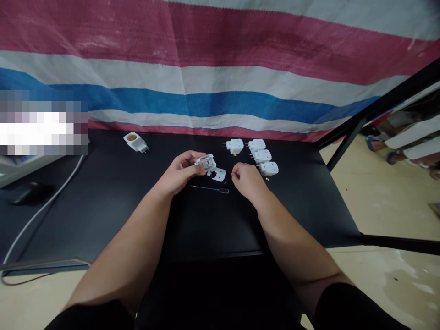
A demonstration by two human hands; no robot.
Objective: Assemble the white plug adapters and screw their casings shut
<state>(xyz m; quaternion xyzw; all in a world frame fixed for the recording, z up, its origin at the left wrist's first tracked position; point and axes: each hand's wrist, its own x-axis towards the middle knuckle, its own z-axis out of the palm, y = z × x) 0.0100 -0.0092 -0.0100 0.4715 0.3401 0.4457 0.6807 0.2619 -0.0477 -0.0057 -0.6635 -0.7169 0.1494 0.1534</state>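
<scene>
L hand (178,173) w/ wht plug shell (206,162), R hand (245,178) nr adapters (263,156), screwdriver (219,189) betw.

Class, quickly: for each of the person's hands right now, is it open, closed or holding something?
Left hand: closed on a white plastic housing.
Right hand: curled closed; whether it grips something tiny cannot be told.

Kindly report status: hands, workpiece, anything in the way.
Left hand: holding open white plastic shell. Right hand: curled, contents unclear. Possibly in the way: slim blue-handled screwdriver.
</scene>
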